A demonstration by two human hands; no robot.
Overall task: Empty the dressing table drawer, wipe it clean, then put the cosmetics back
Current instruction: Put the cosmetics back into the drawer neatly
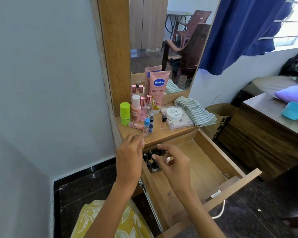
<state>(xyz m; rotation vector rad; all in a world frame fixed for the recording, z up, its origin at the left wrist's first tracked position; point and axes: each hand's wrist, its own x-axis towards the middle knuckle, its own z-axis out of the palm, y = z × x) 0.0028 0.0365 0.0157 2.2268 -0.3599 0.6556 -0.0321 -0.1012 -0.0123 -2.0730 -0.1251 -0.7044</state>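
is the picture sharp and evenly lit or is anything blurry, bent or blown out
Head view: the left hand and right hand show blurred fingertips over the drawer; the window at top right is blown out white; the wide lens bends the mirror frame and walls; the tube label stays readable.

Over the open drawer (pixel 206 162), the right hand (pixel 174 162) reaches with loosely curled fingers toward dark nail polish bottles (pixel 152 162); the left hand (pixel 127 155) hovers beside the table (pixel 162 133) edge.
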